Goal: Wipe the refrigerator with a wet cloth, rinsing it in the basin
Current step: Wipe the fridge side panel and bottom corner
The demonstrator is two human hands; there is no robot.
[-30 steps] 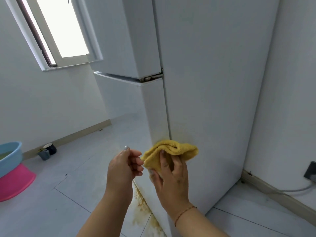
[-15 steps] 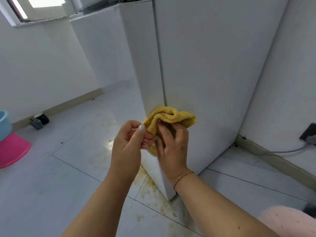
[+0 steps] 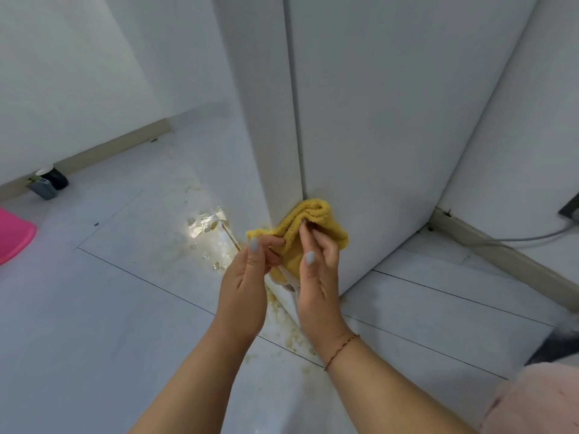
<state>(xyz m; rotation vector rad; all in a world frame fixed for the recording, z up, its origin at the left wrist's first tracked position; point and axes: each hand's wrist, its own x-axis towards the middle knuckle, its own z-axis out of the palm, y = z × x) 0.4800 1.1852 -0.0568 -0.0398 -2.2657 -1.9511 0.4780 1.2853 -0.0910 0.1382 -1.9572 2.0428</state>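
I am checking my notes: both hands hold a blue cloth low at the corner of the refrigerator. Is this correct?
Not quite: the cloth is yellow, not blue, as the head view shows. The left hand and right hand do hold it low at the refrigerator corner.

head cam | looks fwd+down | close on hands, fridge [image 3: 391, 120] base

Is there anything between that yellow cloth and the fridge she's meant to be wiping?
Nothing visible. Both the left hand and right hand hold the yellow cloth, which seems to touch the refrigerator low at its corner, though contact isn't certain.
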